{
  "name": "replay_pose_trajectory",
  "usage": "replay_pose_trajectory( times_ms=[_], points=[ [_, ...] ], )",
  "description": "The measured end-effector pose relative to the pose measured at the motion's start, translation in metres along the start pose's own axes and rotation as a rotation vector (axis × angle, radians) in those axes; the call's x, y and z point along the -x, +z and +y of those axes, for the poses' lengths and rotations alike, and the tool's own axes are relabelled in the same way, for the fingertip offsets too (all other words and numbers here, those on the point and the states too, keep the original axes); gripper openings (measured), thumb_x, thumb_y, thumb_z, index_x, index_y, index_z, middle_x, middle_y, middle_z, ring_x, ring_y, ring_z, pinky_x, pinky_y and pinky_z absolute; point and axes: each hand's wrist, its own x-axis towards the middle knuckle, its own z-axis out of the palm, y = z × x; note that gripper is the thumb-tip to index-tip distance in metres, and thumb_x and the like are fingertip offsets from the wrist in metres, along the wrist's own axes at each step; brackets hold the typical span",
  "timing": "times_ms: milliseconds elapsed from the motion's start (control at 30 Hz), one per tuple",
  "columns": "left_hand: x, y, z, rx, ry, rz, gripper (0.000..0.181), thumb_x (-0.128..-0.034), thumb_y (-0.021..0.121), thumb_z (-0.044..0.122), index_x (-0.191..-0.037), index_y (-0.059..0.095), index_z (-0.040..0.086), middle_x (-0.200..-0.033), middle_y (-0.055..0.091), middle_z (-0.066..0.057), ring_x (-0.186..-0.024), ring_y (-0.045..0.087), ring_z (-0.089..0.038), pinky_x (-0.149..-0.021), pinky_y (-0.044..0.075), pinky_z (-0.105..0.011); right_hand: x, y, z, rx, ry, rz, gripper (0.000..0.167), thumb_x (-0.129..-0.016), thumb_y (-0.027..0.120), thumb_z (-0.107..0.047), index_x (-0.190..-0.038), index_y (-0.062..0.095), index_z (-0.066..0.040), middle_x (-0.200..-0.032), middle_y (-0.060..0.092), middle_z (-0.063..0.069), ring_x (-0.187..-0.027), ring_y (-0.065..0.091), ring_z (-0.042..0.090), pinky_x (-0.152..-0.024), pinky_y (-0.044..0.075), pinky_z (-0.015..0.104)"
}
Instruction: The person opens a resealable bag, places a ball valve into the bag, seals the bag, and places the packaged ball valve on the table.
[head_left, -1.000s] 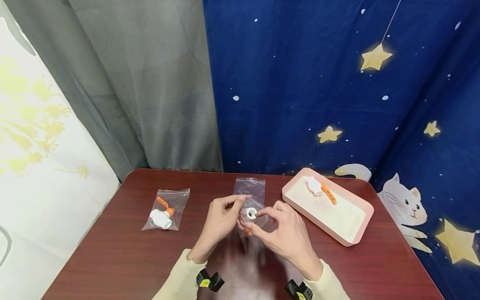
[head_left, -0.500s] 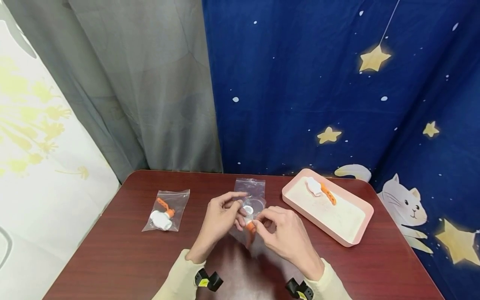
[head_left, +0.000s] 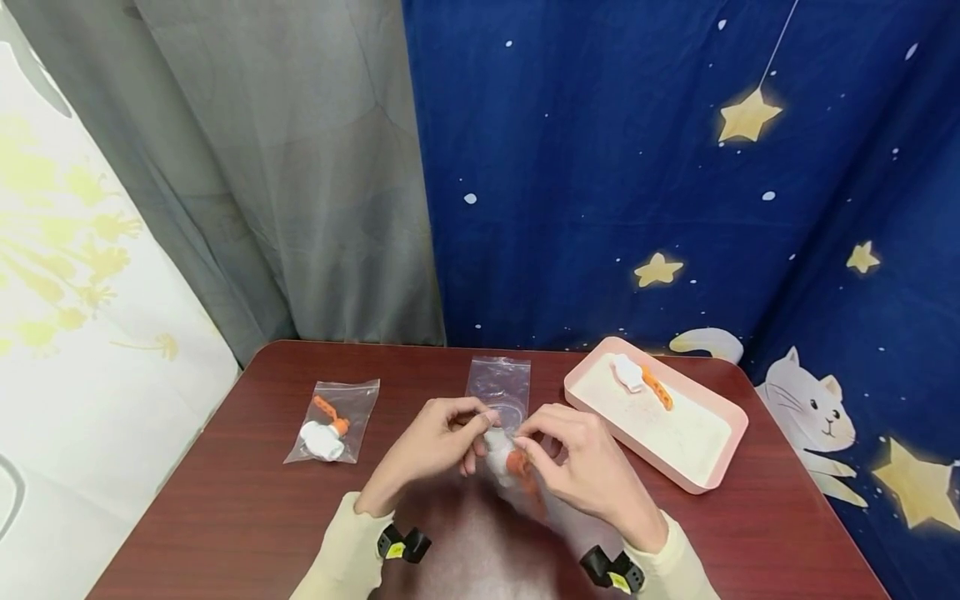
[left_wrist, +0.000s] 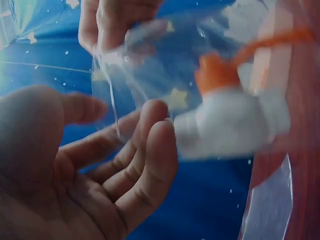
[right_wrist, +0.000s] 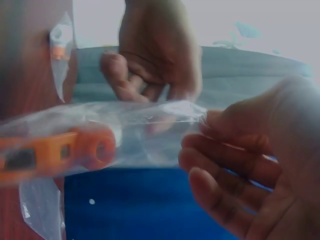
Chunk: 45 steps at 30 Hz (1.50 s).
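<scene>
Between my hands hangs a clear zip bag (left_wrist: 165, 65), and inside it lies a white plastic pipe valve (left_wrist: 227, 120) with an orange lever handle (right_wrist: 95, 147). My left hand (head_left: 437, 442) pinches the bag's mouth at its left side, the lower fingers loosely bent near the valve. On the other side, my right hand (head_left: 583, 454) pinches the opposite corner between thumb and index finger. The bag hangs above the table with the valve in its lower part.
A flat zip bag (head_left: 498, 375) lies on the table (head_left: 225, 517) behind my hands. Another bagged valve (head_left: 324, 437) lies at the left. At the right, a pink tray (head_left: 731, 446) holds an unbagged white valve (head_left: 627, 372) with an orange handle.
The valve, earlier between my fingers at the bag's mouth, has dropped down into the bag. My right hand has let go of it and pinches the bag's edge. Both hands have spread slightly apart.
</scene>
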Motion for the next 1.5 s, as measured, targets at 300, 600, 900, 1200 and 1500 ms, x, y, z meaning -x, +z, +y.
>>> replay_pose_trajectory(
  times_ms=[300, 600, 900, 1200, 1500],
  points=[
    [0.0, -0.022, -0.012, -0.216, 0.225, -0.05, 0.008, -0.094, 0.076, 0.031, -0.094, 0.072, 0.025, -0.081, 0.068, 0.005, -0.068, 0.06, -0.007, -0.059, 0.052, -0.022, -0.004, -0.022, 0.011, -0.059, -0.033, -0.072, 0.012, -0.093, 0.075, -0.011, -0.094, 0.073, -0.023, -0.084, 0.067, -0.012, -0.073, 0.057, -0.005, -0.063, 0.047, 0.01],
    [0.0, -0.024, -0.009, -0.25, 0.49, 0.02, 0.007, -0.0925, 0.076, 0.011, -0.095, 0.071, 0.015, -0.109, 0.074, -0.002, -0.09, 0.07, -0.009, -0.079, 0.061, -0.029, -0.002, -0.028, 0.027, -0.03, -0.015, -0.049, 0.018, -0.091, 0.077, -0.007, -0.094, 0.072, -0.024, -0.082, 0.065, -0.011, -0.074, 0.056, -0.002, -0.065, 0.045, 0.01],
    [0.001, -0.014, -0.003, -0.198, 0.505, 0.151, 0.007, -0.0907, 0.077, 0.006, -0.094, 0.075, 0.012, -0.087, 0.075, 0.001, -0.076, 0.068, -0.011, -0.068, 0.06, -0.025, 0.003, -0.027, 0.041, -0.087, 0.099, -0.014, 0.022, -0.091, 0.078, -0.009, -0.098, 0.076, -0.03, -0.088, 0.073, -0.011, -0.069, 0.055, 0.0, -0.06, 0.045, 0.015],
    [-0.001, -0.007, -0.003, -0.082, 0.451, 0.234, 0.008, -0.0891, 0.078, 0.003, -0.092, 0.076, 0.011, -0.084, 0.075, -0.005, -0.074, 0.069, -0.012, -0.064, 0.06, -0.025, 0.004, -0.025, 0.045, -0.166, 0.17, 0.04, 0.022, -0.089, 0.079, -0.005, -0.099, 0.077, -0.024, -0.091, 0.076, -0.004, -0.078, 0.064, 0.004, -0.071, 0.056, 0.016],
    [0.0, -0.002, 0.001, 0.049, 0.345, 0.276, 0.023, -0.0872, 0.079, 0.004, -0.108, 0.071, 0.01, -0.086, 0.073, -0.01, -0.075, 0.068, -0.01, -0.064, 0.056, -0.019, 0.005, -0.023, 0.046, -0.194, 0.156, 0.11, 0.016, -0.089, 0.079, -0.004, -0.098, 0.078, -0.017, -0.089, 0.075, -0.003, -0.081, 0.064, 0.005, -0.071, 0.056, 0.015]
  ],
)
